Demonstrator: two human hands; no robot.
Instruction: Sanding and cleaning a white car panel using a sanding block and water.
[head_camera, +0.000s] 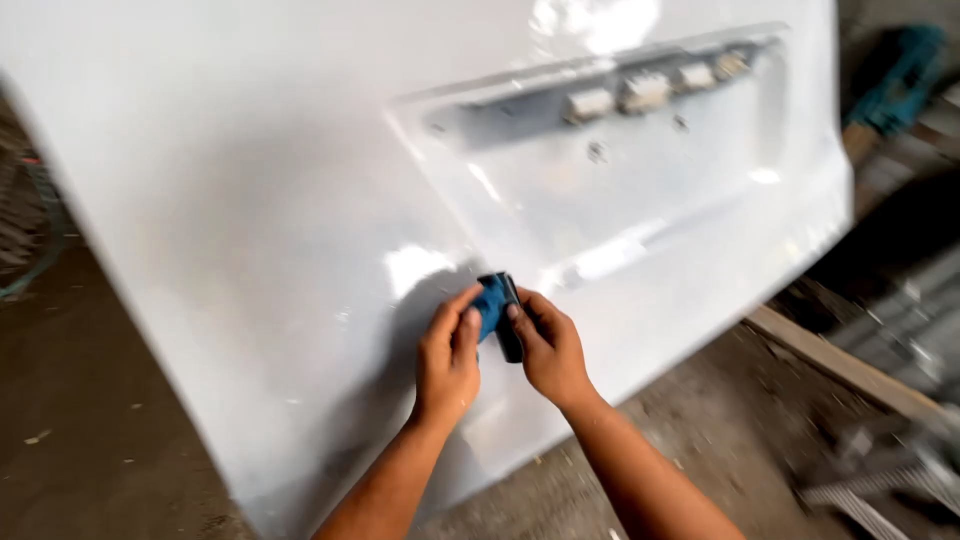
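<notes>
A large glossy white car body panel (260, 200) fills most of the head view, with a recessed plate area (640, 170) at its upper right. My left hand (447, 355) and my right hand (548, 348) are side by side on the panel, just below the recess's lower left corner. Both hold a small blue sanding pad with a dark block (498, 305) between them, pressed against the white surface. My forearms come up from the bottom edge.
Bare dirt floor (90, 420) lies to the left and below the panel. A wooden plank (840, 365) and metal bars (890, 310) lie at the right. A teal object (900, 75) sits at the top right. A hose (35, 250) curves at the far left.
</notes>
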